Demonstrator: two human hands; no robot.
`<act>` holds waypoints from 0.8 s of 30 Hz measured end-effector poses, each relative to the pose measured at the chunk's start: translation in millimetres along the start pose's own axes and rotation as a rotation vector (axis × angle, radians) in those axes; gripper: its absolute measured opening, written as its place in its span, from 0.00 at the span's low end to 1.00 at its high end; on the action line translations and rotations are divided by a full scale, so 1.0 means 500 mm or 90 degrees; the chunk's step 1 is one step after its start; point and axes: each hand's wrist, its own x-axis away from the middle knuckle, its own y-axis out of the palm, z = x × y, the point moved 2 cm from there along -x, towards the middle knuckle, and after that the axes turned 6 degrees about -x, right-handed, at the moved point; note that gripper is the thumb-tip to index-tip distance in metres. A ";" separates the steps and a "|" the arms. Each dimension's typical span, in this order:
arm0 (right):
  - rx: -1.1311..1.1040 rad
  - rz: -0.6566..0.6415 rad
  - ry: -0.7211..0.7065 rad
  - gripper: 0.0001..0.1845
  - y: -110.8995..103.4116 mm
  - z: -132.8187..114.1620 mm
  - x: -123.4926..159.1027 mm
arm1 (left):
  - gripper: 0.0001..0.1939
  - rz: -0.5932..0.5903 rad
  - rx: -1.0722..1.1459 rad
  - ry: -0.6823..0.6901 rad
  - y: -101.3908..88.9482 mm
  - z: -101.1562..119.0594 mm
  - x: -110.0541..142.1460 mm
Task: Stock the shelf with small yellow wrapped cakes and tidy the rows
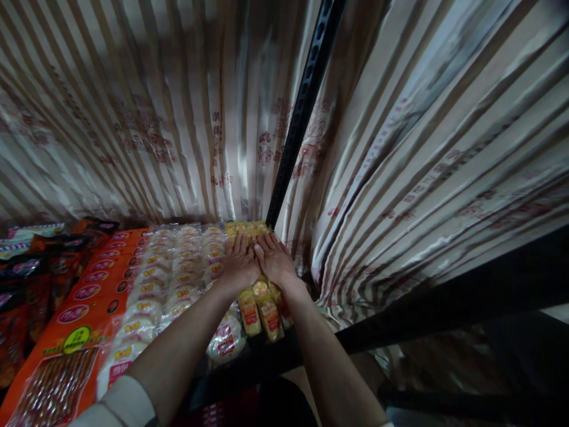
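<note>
My left hand [240, 260] lies flat with its fingers stretched out, over yellow-wrapped snack packs [250, 311] and the edge of the row beside them. Right next to it, my right hand [274, 256] presses flat on the same yellow packs, fingers extended toward the back. Neither hand grips anything; the packs under the palms are hidden. To the left of my hands run rows of round white cakes in clear wrappers [182, 279], standing on edge one behind another.
Orange snack bags [95, 284] overlap in a row at the left, with darker bags [62, 261] beyond. A black perforated shelf post [302, 118] rises behind my hands. Pleated printed curtains [186, 118] hang along the back and right. A black shelf rail [444, 284] extends rightward.
</note>
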 end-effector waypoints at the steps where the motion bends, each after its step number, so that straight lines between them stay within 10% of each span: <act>1: 0.002 0.000 0.002 0.28 -0.001 0.000 -0.002 | 0.29 0.007 -0.001 0.001 -0.001 0.000 -0.001; 24: 0.025 -0.015 -0.044 0.31 -0.005 -0.015 -0.072 | 0.30 0.041 0.038 -0.017 -0.014 -0.043 -0.039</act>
